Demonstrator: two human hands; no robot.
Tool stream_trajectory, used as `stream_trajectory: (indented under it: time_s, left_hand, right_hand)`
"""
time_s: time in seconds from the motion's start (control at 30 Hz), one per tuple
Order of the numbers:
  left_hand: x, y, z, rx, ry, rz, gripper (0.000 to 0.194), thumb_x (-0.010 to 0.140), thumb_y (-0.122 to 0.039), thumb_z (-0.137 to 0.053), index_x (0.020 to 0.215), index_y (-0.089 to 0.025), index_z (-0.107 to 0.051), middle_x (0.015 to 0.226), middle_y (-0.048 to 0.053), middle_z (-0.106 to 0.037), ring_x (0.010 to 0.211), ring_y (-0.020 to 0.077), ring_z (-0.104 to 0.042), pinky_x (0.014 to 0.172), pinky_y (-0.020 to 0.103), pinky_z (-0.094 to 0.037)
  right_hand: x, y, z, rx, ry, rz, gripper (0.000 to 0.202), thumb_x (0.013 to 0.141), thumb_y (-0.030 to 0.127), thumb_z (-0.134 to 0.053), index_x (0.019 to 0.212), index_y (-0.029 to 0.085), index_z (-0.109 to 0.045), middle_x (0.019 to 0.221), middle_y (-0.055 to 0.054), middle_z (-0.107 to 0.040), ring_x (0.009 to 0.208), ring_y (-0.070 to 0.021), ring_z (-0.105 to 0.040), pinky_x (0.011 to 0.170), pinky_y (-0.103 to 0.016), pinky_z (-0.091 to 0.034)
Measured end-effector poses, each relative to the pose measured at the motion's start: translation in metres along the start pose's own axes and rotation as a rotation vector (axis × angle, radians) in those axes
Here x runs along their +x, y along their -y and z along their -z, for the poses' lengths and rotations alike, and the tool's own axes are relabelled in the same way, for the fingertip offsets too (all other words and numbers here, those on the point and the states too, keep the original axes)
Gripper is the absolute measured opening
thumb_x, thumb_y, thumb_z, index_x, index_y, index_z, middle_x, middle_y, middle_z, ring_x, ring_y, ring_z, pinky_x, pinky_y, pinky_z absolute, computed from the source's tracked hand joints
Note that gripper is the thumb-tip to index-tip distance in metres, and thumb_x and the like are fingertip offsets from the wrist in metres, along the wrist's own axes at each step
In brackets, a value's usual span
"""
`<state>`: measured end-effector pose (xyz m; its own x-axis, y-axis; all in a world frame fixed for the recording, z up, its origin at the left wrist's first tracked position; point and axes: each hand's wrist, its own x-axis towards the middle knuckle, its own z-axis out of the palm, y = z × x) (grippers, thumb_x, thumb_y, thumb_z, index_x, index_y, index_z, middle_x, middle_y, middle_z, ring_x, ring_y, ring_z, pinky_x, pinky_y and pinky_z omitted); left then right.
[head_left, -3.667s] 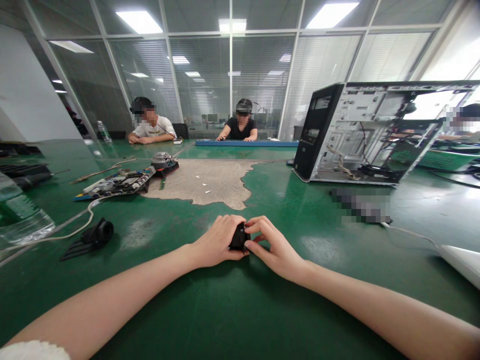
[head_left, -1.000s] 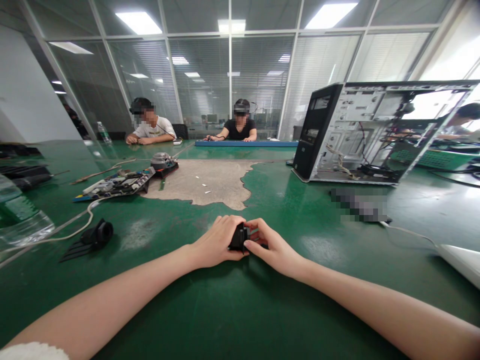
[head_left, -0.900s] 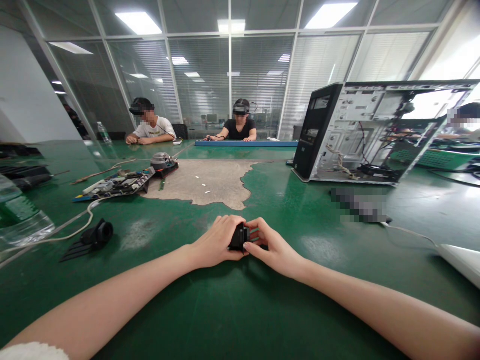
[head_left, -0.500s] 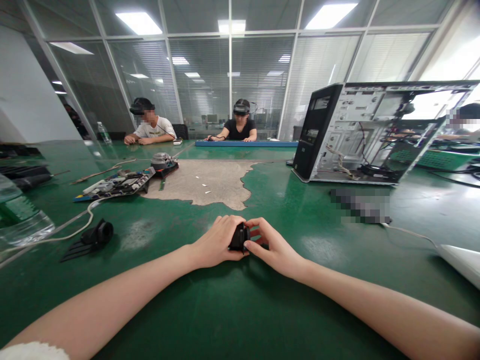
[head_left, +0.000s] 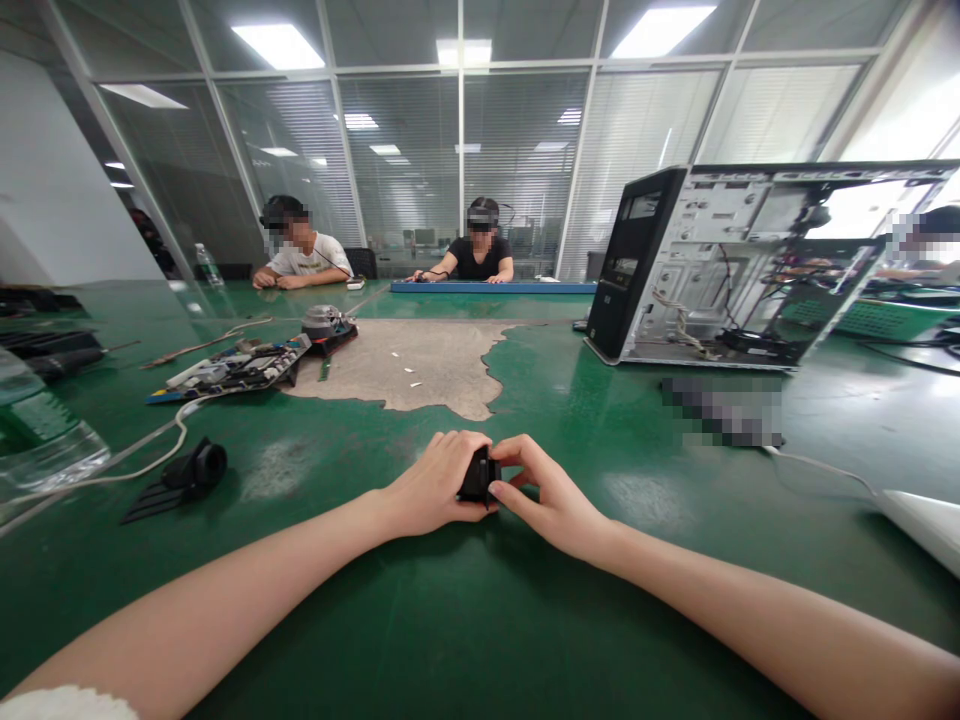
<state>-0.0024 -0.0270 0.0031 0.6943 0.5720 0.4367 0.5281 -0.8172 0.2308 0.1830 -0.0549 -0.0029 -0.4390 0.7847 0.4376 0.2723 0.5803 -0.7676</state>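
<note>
A small black plastic part (head_left: 475, 476) is held between my two hands, just above or on the green table (head_left: 465, 620); which of the two I cannot tell. My left hand (head_left: 431, 487) is closed around its left side, the fingers over its top and the thumb below. On its right side, the thumb and fingertips of my right hand (head_left: 551, 497) pinch the edge. Much of the part is hidden by my fingers, so its exact kind does not show. Another black plastic piece (head_left: 187, 472) with a round end and flat slats lies to the left.
An opened computer case (head_left: 690, 270) stands at the right. Circuit boards (head_left: 232, 368) and a metal-topped cooler (head_left: 327, 325) lie at the left, near a water bottle (head_left: 41, 430). A blurred-out object (head_left: 720, 412) with a cable lies right. Two people sit across the table.
Hardly anything differs. My right fingertips have shifted very slightly on the black part, and my left hand stays in place around it.
</note>
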Motion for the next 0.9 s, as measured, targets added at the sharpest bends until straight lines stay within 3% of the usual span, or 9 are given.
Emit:
stream_trajectory:
  time_s: [0.2,0.47,0.63,0.77,0.9]
  left_hand:
    - [-0.0003,0.0004,0.0005,-0.005,0.015,0.005,0.053,0.070,-0.033,-0.062,0.112,-0.019,-0.033,0.107,0.007,-0.050,0.091,0.0231,-0.048,0.078,0.036,-0.035]
    - [-0.0003,0.0004,-0.0001,-0.001,0.005,0.005,0.053,0.070,-0.034,-0.062,0.112,-0.020,-0.033,0.108,0.007,-0.050,0.092,0.0233,-0.049,0.079,0.036,-0.035]
    - [-0.0005,0.0006,-0.0004,-0.006,0.004,0.005,0.054,0.070,-0.033,-0.062,0.112,-0.020,-0.033,0.107,0.007,-0.050,0.092,0.0235,-0.048,0.079,0.036,-0.035]
    - [-0.0004,0.0006,0.0000,-0.001,0.010,0.004,0.054,0.070,-0.033,-0.062,0.112,-0.019,-0.033,0.108,0.007,-0.049,0.092,0.0232,-0.048,0.079,0.036,-0.035]
    - [-0.0005,0.0004,0.0009,0.003,0.020,0.007,0.054,0.069,-0.031,-0.063,0.111,-0.019,-0.032,0.108,0.007,-0.049,0.092,0.0231,-0.047,0.078,0.036,-0.036]
  right_hand:
    - [0.0014,-0.0020,-0.0016,0.162,0.076,-0.139,0.023,0.083,0.025,-0.050,0.103,0.021,-0.040,0.095,-0.003,-0.051,0.078,-0.0123,-0.058,0.069,-0.030,-0.053]
    - [-0.0017,0.0028,0.0003,-0.034,-0.010,0.063,0.020,0.081,0.019,-0.050,0.101,0.022,-0.047,0.104,-0.006,-0.047,0.098,-0.0177,-0.049,0.074,-0.031,-0.052]
    - [0.0001,-0.0010,-0.0011,0.042,0.005,-0.052,0.026,0.081,0.022,-0.051,0.105,0.022,-0.042,0.102,-0.006,-0.049,0.095,-0.0176,-0.053,0.072,-0.031,-0.053]
    - [0.0005,-0.0016,-0.0017,0.165,0.085,-0.146,0.023,0.083,0.025,-0.049,0.104,0.021,-0.040,0.092,-0.003,-0.053,0.076,-0.0132,-0.059,0.069,-0.032,-0.053]
    - [-0.0012,0.0029,-0.0011,0.076,0.043,-0.049,0.023,0.081,0.021,-0.052,0.101,0.021,-0.043,0.098,-0.004,-0.049,0.088,-0.0157,-0.055,0.072,-0.031,-0.053]
